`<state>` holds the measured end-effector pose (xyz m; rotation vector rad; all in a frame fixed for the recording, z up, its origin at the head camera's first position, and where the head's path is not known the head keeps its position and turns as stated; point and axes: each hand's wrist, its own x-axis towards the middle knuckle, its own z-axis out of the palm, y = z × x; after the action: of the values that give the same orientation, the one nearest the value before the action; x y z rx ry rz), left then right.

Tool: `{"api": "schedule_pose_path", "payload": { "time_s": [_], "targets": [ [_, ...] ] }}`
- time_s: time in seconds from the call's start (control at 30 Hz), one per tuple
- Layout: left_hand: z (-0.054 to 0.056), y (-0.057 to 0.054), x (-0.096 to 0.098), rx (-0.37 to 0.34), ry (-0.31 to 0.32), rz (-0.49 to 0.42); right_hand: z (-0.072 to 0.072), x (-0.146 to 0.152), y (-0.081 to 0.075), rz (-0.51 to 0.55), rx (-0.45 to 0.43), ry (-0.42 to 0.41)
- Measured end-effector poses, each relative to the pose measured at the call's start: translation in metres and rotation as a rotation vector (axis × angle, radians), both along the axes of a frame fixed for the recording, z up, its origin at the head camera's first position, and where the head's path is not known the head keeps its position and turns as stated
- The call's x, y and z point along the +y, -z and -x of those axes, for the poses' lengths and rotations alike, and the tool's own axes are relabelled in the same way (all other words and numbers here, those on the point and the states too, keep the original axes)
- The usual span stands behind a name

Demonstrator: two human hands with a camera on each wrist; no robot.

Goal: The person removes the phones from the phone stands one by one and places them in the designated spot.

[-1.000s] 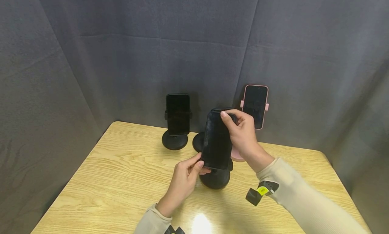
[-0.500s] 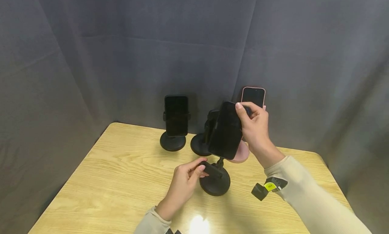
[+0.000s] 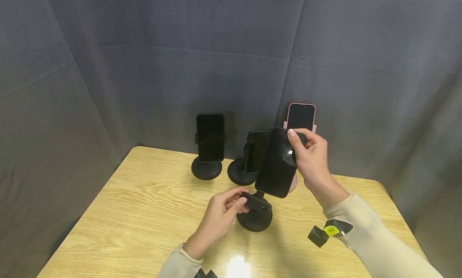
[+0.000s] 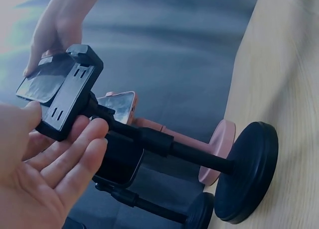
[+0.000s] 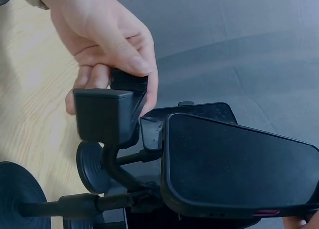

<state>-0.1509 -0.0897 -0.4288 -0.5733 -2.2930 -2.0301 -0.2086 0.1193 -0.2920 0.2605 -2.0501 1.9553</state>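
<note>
Four phone stands: the front stand (image 3: 255, 223), with the left stand (image 3: 206, 169), middle stand (image 3: 237, 174) and pink stand (image 4: 224, 134) behind it, all on a wood-grain table (image 3: 144, 214).
Left hand (image 3: 218, 214): thumb and fingers pinch the left end of the clamp (image 3: 257, 203) atop the front stand; the clamp is tilted back.
Right hand (image 3: 312, 153): thumb and fingers pinch the upper right corner of the held phone (image 3: 276, 163).
Held phone: above and slightly right of the front stand, its top leaning right; whether its lower edge touches the clamp, I cannot tell.
Phones behind the front stand: an upright left phone (image 3: 211, 137), a middle phone (image 3: 259, 145) partly covered by the held phone, and a pink-cased phone (image 3: 301, 114) partly covered by the right hand.
Table edges: the far edge runs behind the front stand; left and right edges lie well apart from it.
Room: broad wood surface left of the front stand; tightest behind it, toward the middle stand.
</note>
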Motion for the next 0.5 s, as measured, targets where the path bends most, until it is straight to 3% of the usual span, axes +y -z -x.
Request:
{"api": "schedule_pose_path", "payload": {
  "time_s": [0.23,0.5],
  "targets": [
    [0.002,-0.001,-0.006,0.015,0.058,0.040,-0.004,0.008,0.003,-0.029,0.009,-0.007],
    [0.006,0.003,-0.008,-0.053,0.259,-0.123,-0.010,0.020,0.007,-0.016,-0.009,0.009]
  ]
}}
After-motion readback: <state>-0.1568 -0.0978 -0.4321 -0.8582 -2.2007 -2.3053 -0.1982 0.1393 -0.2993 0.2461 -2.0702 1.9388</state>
